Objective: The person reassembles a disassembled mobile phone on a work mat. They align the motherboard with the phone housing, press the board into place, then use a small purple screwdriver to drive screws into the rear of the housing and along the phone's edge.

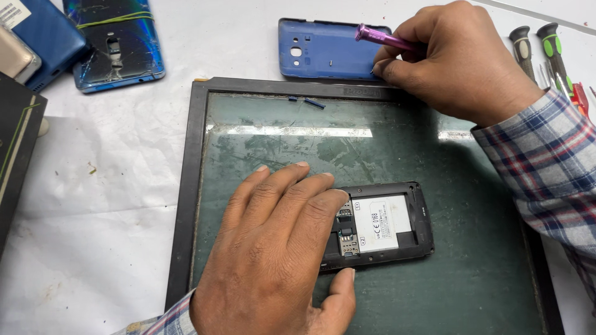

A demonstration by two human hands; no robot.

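Left hand (273, 248) fingers pin the phone (382, 224) lying crosswise, right hand (456, 59) fingers grasping a purple screwdriver (382, 37) angled leftward

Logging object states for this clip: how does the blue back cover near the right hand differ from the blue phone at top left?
The blue back cover is a bare matte shell lying inner side up, empty; the blue phone is a whole handset with a glossy, cracked back. The phone has a yellow-green rubber band around it; the cover has none. The right hand, holding a purple tool, touches the cover; nothing touches the phone. Both lie on the white sheet.
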